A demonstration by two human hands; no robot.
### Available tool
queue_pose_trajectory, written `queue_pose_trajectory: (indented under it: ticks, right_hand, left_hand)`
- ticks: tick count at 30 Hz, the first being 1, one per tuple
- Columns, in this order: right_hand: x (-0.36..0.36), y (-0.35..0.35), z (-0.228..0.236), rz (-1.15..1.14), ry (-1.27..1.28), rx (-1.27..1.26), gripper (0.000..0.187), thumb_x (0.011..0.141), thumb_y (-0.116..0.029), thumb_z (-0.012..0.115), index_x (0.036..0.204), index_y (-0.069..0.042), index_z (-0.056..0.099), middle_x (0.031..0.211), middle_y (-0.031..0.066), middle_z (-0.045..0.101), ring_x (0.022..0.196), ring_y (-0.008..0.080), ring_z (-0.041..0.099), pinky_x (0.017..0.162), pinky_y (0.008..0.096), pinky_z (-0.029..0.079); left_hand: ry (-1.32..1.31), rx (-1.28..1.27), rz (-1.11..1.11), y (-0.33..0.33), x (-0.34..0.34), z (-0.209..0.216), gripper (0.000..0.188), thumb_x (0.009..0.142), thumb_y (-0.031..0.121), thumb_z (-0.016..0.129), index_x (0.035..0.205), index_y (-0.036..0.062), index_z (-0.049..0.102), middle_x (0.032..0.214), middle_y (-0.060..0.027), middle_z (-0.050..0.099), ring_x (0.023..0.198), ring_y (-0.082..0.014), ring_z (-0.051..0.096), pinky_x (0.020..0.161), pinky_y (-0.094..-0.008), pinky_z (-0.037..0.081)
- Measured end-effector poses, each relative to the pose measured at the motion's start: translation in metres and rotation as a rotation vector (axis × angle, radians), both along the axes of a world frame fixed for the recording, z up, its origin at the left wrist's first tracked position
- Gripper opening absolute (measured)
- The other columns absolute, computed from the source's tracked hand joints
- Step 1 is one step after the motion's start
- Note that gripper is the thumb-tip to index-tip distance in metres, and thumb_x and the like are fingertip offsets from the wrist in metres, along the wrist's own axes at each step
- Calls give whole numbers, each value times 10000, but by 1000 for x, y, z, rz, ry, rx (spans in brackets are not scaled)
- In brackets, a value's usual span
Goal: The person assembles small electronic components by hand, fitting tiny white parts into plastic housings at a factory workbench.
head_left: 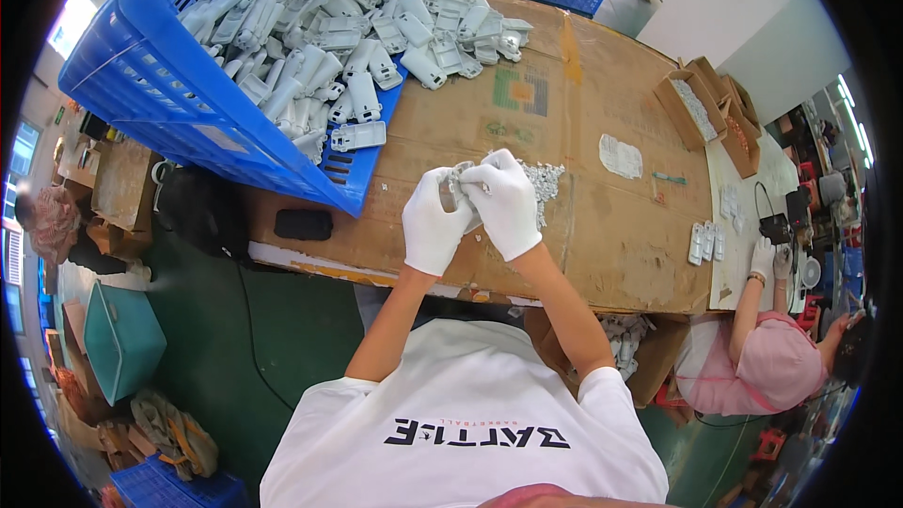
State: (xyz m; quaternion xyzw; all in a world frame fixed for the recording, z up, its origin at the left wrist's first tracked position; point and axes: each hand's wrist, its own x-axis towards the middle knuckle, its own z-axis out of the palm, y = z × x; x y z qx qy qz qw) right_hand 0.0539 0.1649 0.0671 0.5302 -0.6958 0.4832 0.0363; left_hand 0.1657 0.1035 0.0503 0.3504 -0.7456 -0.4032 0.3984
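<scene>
Head view: nearest us, the person's white short-sleeved T-shirt (461,395) runs off the lower edge. Ahead, over a brown cardboard-covered tabletop (621,254), the white-gloved left hand (435,229) and the white-gloved right hand (508,207) meet at a pale, partly see-through plastic piece (458,189). Fingers cover much of it, so we cannot make out its full shape. We see both grips narrow: the left thumb and fingers curve around the piece, and the right fingertips close against it. Beside the right hand, which partly hides it, lies a loose heap of tiny whitish parts (546,186). Farther off, we find white plastic housings (362,28) piled in a blue slatted plastic crate (221,132), cropped at the top.
</scene>
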Motion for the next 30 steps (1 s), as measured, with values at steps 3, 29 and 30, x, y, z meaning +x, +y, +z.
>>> queue_pose_trajectory:
  ticks: [3, 29, 30]
  right_hand:
    - [-3, -8, 10, 20, 0, 86, 218, 708, -17, 740, 912, -62, 679, 869, 106, 572, 826, 312, 599, 729, 394, 509]
    - [41, 66, -11, -69, -154, 276, 132, 872, 76, 554, 976, 4, 591, 906, 118, 623, 859, 247, 607, 808, 358, 489]
    - [48, 66, -10, -95, -152, 281, 132, 872, 76, 554, 976, 4, 591, 906, 118, 623, 859, 247, 607, 808, 358, 489]
  left_hand:
    - [0, 16, -21, 1, 5, 8, 270, 805, 85, 714, 1061, 56, 632, 1011, -143, 678, 918, -339, 675, 791, -387, 544]
    - [139, 52, -234, 40, 31, -11, 124, 811, 91, 600, 929, 56, 607, 873, -178, 639, 864, -396, 639, 734, -445, 509]
    - [131, 138, -273, 45, 33, -9, 115, 805, 107, 602, 905, 50, 602, 868, -190, 633, 883, -405, 633, 739, -461, 500]
